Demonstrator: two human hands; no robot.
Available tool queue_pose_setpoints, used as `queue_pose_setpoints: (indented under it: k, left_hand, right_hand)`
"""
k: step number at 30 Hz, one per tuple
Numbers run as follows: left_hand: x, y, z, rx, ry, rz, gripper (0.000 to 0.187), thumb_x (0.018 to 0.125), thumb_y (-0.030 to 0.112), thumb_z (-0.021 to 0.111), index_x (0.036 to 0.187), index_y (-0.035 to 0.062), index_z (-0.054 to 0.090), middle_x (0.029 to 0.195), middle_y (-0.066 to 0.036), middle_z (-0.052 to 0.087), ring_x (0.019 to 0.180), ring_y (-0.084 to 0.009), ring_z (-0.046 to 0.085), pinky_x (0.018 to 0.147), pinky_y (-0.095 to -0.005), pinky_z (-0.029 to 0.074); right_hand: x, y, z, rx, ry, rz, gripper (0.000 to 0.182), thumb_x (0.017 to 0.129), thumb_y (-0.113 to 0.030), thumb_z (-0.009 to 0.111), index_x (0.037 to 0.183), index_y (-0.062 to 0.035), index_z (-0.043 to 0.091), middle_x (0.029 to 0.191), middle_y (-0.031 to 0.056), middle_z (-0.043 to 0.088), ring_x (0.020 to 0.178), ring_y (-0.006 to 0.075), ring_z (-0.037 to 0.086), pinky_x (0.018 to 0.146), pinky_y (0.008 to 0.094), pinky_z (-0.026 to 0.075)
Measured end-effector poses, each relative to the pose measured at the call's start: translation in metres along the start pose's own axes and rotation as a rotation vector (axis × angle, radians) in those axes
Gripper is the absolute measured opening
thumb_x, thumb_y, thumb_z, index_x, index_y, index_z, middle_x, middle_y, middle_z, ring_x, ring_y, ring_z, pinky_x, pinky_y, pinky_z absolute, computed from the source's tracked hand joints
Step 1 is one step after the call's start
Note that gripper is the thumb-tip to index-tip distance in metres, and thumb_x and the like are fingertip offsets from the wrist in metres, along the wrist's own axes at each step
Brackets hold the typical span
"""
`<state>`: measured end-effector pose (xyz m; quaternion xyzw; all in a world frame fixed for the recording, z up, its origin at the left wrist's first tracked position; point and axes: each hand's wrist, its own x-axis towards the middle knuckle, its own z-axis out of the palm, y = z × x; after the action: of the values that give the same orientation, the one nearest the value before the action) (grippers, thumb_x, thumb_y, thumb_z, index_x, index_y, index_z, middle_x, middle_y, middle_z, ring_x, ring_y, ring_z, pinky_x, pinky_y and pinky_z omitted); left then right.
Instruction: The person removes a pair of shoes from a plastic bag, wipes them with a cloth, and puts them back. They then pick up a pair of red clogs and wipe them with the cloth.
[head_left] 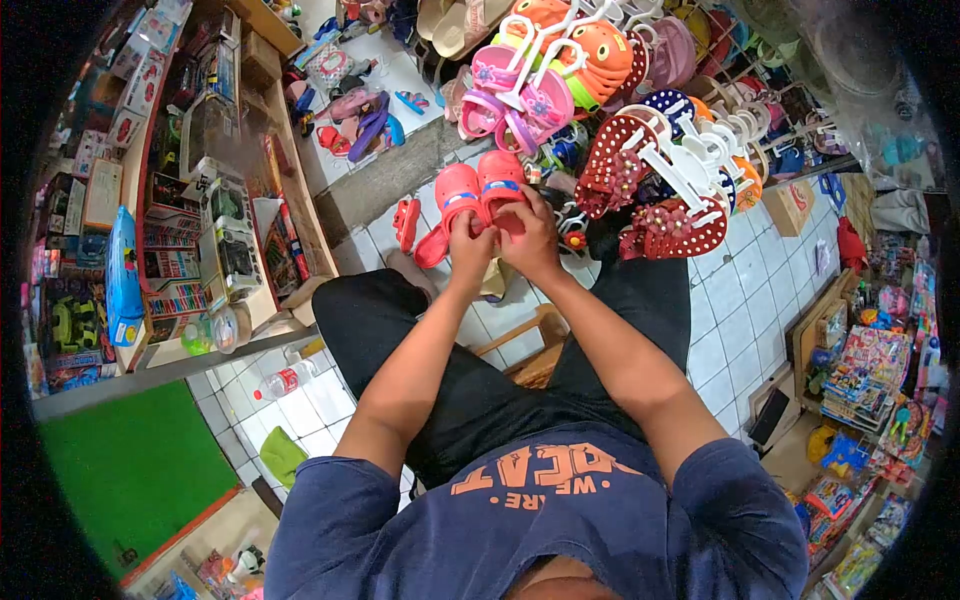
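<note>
A pair of small red clogs (458,188) with blue bands is held up in front of my knees, side by side with toes pointing away. My left hand (470,245) pinches the heel end of the left clog. At the heel of the right clog, my right hand (532,238) has its fingers closed round the edge. Just left of and below the pair are a red sandal (406,223) and another red shoe (432,247) near the floor. What lies between my fingertips is too small to make out.
Clogs on white hangers (680,170) crowd the upper right. More sandals (370,125) lie on the tiles at upper left. Shelves of boxed toys (225,235) stand left, a bottle (287,380) lies on the floor, and a cardboard box (790,207) sits right.
</note>
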<state>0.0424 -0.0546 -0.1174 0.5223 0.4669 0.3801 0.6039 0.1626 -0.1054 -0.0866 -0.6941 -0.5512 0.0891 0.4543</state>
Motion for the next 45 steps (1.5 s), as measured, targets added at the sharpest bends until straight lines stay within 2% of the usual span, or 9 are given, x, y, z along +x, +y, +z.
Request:
queue_pose_setpoints:
  k: [5, 12, 16, 18, 20, 23, 32, 38, 45]
  left_hand:
    - [0.023, 0.001, -0.012, 0.308, 0.300, 0.124, 0.038, 0.075, 0.027, 0.083, 0.078, 0.0017, 0.054, 0.068, -0.002, 0.050, 0.063, -0.0129, 0.046, 0.057, -0.0307, 0.041]
    - [0.053, 0.021, -0.047, 0.239, 0.477, 0.055, 0.039, 0.078, 0.020, 0.081, 0.064, 0.0046, 0.048, 0.059, 0.002, 0.044, 0.057, -0.0102, 0.039, 0.052, -0.0315, 0.034]
    - [0.060, 0.052, -0.072, 0.115, 0.529, 0.105, 0.037, 0.080, 0.017, 0.080, 0.062, 0.0070, 0.049, 0.060, 0.005, 0.044, 0.058, -0.0072, 0.039, 0.052, -0.0280, 0.032]
    - [0.055, 0.078, -0.083, 0.042, 0.533, 0.076, 0.033, 0.080, 0.013, 0.080, 0.065, 0.0075, 0.051, 0.065, 0.006, 0.047, 0.060, -0.0060, 0.040, 0.052, -0.0257, 0.031]
    - [0.056, 0.089, -0.101, -0.087, 0.534, 0.140, 0.020, 0.082, 0.009, 0.078, 0.075, 0.0058, 0.060, 0.072, 0.005, 0.054, 0.064, -0.0057, 0.046, 0.059, -0.0237, 0.038]
    - [0.053, 0.097, -0.121, -0.116, 0.539, 0.142, 0.016, 0.078, 0.002, 0.077, 0.090, 0.0003, 0.066, 0.081, 0.000, 0.063, 0.069, -0.0079, 0.055, 0.064, -0.0244, 0.045]
    - [0.053, 0.087, -0.123, -0.246, 0.500, 0.083, 0.016, 0.077, 0.001, 0.078, 0.084, -0.0005, 0.064, 0.079, -0.001, 0.063, 0.067, -0.0079, 0.056, 0.062, -0.0243, 0.045]
    - [0.046, 0.087, -0.130, 0.267, 0.435, 0.060, 0.026, 0.073, 0.016, 0.082, 0.071, 0.0040, 0.059, 0.066, 0.002, 0.051, 0.060, -0.0086, 0.046, 0.054, -0.0283, 0.038]
    - [0.038, 0.078, -0.108, 0.769, 0.122, 0.050, 0.025, 0.064, 0.019, 0.076, 0.074, 0.0000, 0.064, 0.070, -0.020, 0.063, 0.066, -0.0328, 0.064, 0.063, -0.0442, 0.048]
  right_hand:
    - [0.003, -0.006, -0.005, 0.247, -0.069, 0.049, 0.040, 0.072, 0.003, 0.066, 0.110, -0.0059, 0.057, 0.135, 0.0136, 0.053, 0.123, 0.0318, 0.054, 0.097, 0.0394, 0.049]
    - [0.004, -0.019, 0.008, 0.761, -0.133, 0.209, 0.037, 0.087, 0.003, 0.058, 0.122, -0.0033, 0.052, 0.126, 0.0127, 0.056, 0.115, 0.0241, 0.060, 0.090, 0.0361, 0.054]
    - [-0.004, -0.010, 0.014, 0.571, -0.233, 0.463, 0.030, 0.088, 0.002, 0.058, 0.118, -0.0003, 0.053, 0.118, 0.0128, 0.062, 0.108, 0.0241, 0.064, 0.084, 0.0353, 0.054]
    - [-0.017, 0.008, 0.027, 0.462, -0.262, 0.391, 0.032, 0.085, -0.006, 0.064, 0.116, -0.0006, 0.056, 0.109, 0.0159, 0.066, 0.101, 0.0284, 0.067, 0.082, 0.0376, 0.054]
    - [-0.034, 0.029, 0.039, 0.065, -0.720, 0.380, 0.039, 0.080, -0.018, 0.070, 0.115, -0.0016, 0.060, 0.107, 0.0199, 0.067, 0.099, 0.0337, 0.067, 0.082, 0.0411, 0.054]
    - [-0.048, 0.037, 0.044, 0.016, -0.911, 0.493, 0.047, 0.076, -0.025, 0.072, 0.116, -0.0015, 0.062, 0.108, 0.0222, 0.068, 0.101, 0.0370, 0.065, 0.087, 0.0422, 0.052]
    - [-0.033, 0.043, 0.036, 0.139, -0.599, 0.772, 0.043, 0.077, -0.023, 0.069, 0.112, 0.0023, 0.064, 0.104, 0.0177, 0.070, 0.098, 0.0283, 0.068, 0.085, 0.0365, 0.052]
    - [-0.019, 0.011, 0.024, 0.303, -0.590, 0.753, 0.036, 0.086, -0.024, 0.071, 0.110, 0.0018, 0.063, 0.095, 0.0112, 0.069, 0.085, 0.0184, 0.067, 0.075, 0.0323, 0.054]
    - [0.003, -0.033, 0.016, 0.725, -0.472, 0.823, 0.030, 0.095, -0.026, 0.064, 0.111, -0.0013, 0.057, 0.092, 0.0074, 0.066, 0.079, 0.0158, 0.067, 0.067, 0.0293, 0.056]
